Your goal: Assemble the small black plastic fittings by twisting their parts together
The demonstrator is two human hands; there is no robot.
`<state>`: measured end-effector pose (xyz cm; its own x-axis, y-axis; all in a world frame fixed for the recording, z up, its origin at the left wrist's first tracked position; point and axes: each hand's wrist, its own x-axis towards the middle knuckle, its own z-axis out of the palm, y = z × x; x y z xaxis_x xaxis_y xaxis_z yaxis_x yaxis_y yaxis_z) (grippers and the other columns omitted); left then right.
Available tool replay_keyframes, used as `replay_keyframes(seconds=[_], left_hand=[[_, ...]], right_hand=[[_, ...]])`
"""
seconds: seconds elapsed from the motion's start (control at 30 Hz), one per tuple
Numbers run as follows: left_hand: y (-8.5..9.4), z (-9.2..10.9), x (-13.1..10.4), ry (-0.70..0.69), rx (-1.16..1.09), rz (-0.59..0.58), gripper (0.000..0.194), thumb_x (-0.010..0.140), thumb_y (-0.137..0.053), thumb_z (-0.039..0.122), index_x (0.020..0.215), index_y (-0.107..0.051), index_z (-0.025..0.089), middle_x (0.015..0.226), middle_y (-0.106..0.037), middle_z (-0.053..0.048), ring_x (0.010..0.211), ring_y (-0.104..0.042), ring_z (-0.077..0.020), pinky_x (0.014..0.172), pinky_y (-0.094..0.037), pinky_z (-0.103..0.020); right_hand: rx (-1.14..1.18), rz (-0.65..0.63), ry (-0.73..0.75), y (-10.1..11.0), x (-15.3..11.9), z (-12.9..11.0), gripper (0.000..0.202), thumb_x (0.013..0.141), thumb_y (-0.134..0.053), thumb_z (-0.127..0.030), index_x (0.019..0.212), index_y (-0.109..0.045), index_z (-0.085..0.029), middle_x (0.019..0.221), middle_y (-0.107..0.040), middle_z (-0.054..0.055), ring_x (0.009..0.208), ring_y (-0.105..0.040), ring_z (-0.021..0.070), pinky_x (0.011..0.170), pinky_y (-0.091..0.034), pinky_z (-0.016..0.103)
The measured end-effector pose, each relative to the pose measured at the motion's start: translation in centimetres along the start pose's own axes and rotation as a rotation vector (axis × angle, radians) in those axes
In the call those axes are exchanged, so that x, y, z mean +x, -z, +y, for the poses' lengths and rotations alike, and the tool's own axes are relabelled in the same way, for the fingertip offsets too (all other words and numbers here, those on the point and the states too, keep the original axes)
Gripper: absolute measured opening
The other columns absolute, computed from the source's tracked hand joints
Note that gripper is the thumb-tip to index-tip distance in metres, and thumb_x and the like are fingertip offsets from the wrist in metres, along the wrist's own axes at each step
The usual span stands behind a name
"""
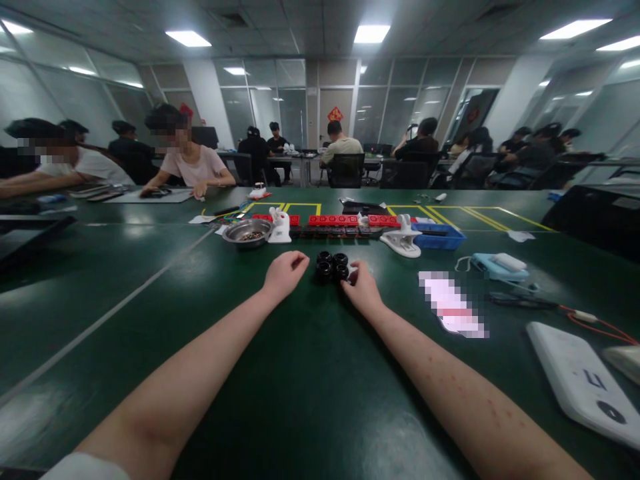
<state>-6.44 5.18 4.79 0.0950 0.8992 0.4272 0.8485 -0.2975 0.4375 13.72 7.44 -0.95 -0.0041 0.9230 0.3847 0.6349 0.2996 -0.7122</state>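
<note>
Several round black pieces [333, 265] stand in a tight cluster on the green table, between my two hands. My right hand [362, 288] is at the cluster's right edge, its thumb and fingers apart, with a small pale, unclear item by the fingertips. To the left of the cluster is my left hand [286, 275], not touching it, fingers pressed together; whether something small is between them is hidden. Behind the hands lies a row of red pieces [337, 220] with dark pieces in front. A metal bowl [247, 233] holding small bits sits beyond my left hand.
White clamp-like stands [280, 225] flank the row, and a blue tray [440, 237] is at its right. Farther right are a phone-like item [450, 303], a light blue device [500, 267] and a large white case [575, 373]. A person [193, 160] works across the table.
</note>
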Motion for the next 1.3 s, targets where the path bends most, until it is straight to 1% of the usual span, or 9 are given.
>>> replay_keyframes(seconds=[0.17,0.3,0.5,0.63,0.77,0.93,1.03,1.13,1.3], left_hand=[[-2.3,-4.0,1.4,0.052,0.033,-0.065,0.026,0.079,-0.046,0.024,0.102,-0.055,0.016,0.102,-0.058,-0.007,0.094,-0.053,-0.0192,0.081,-0.043,-0.03],[-3.8,-4.7,3.4,-0.024,0.058,-0.186,0.036,0.072,-0.056,0.03,0.107,-0.055,0.021,0.11,-0.055,-0.004,0.106,-0.046,-0.0211,0.091,-0.037,-0.032],[-5.4,-5.9,6.2,-0.057,0.11,-0.36,0.053,0.063,-0.062,0.045,0.112,-0.054,0.027,0.119,-0.05,-0.006,0.112,-0.04,-0.0299,0.093,-0.03,-0.049],[-6.1,-6.0,7.2,-0.079,0.133,-0.393,0.06,0.06,-0.063,0.043,0.117,-0.049,0.029,0.13,-0.04,-0.008,0.121,-0.028,-0.0332,0.094,-0.016,-0.059],[-7.1,-5.3,7.5,-0.134,0.118,-0.386,0.052,0.063,-0.061,0.038,0.113,-0.053,0.027,0.131,-0.041,-0.004,0.121,-0.03,-0.0296,0.098,-0.02,-0.05],[-7.9,-5.4,7.5,-0.144,0.097,-0.343,0.042,0.069,-0.057,0.04,0.106,-0.059,0.021,0.118,-0.052,-0.004,0.111,-0.042,-0.026,0.093,-0.031,-0.037],[-7.1,-6.5,7.4,-0.107,0.116,-0.306,0.046,0.069,-0.055,0.051,0.102,-0.06,0.02,0.114,-0.053,-0.006,0.105,-0.045,-0.0284,0.09,-0.032,-0.041],[-5.1,-8.0,6.4,-0.083,0.143,-0.288,0.048,0.066,-0.056,0.057,0.093,-0.064,0.019,0.111,-0.053,-0.007,0.104,-0.044,-0.0299,0.089,-0.03,-0.045],[-0.8,-9.1,1.3,-0.092,0.144,-0.305,0.042,0.063,-0.061,0.053,0.088,-0.064,0.02,0.107,-0.052,-0.005,0.1,-0.046,-0.0254,0.088,-0.034,-0.038]], right_hand=[[0.016,0.001,-0.012,0.0,-0.1,0.1,0.039,0.064,-0.052,-0.02,0.102,-0.042,-0.02,0.069,-0.053,-0.001,0.063,-0.054,0.0182,0.06,-0.042,0.03],[0.015,0.029,-0.032,0.1,0.0,0.3,0.037,0.066,-0.049,-0.022,0.102,-0.042,-0.019,0.073,-0.053,0.001,0.067,-0.053,0.0191,0.063,-0.043,0.032],[0.006,0.034,-0.059,0.2,0.0,0.3,0.038,0.068,-0.048,-0.024,0.105,-0.042,-0.019,0.077,-0.054,0.003,0.069,-0.054,0.0194,0.064,-0.043,0.031],[0.01,0.012,-0.08,0.3,0.2,0.2,0.037,0.068,-0.049,-0.022,0.104,-0.043,-0.019,0.076,-0.055,0.002,0.069,-0.054,0.0181,0.065,-0.042,0.03],[0.014,-0.002,-0.089,0.4,0.3,0.0,0.035,0.068,-0.048,-0.022,0.103,-0.044,-0.019,0.074,-0.054,0.0,0.067,-0.053,0.0167,0.064,-0.042,0.029],[0.019,-0.003,-0.08,0.3,0.3,0.2,0.034,0.068,-0.048,-0.022,0.102,-0.044,-0.019,0.074,-0.054,0.0,0.07,-0.053,0.0162,0.066,-0.041,0.028],[0.027,0.001,-0.076,0.1,0.3,0.4,0.035,0.068,-0.049,-0.022,0.103,-0.044,-0.02,0.075,-0.054,-0.001,0.071,-0.053,0.0161,0.066,-0.041,0.029],[0.041,0.006,-0.073,0.0,0.4,0.6,0.036,0.068,-0.048,-0.022,0.103,-0.044,-0.02,0.076,-0.053,0.0,0.071,-0.052,0.0166,0.066,-0.042,0.03],[0.072,0.044,-0.051,0.4,0.4,0.3,0.034,0.068,-0.048,-0.021,0.102,-0.044,-0.017,0.079,-0.053,0.002,0.075,-0.051,0.0188,0.069,-0.042,0.033]])
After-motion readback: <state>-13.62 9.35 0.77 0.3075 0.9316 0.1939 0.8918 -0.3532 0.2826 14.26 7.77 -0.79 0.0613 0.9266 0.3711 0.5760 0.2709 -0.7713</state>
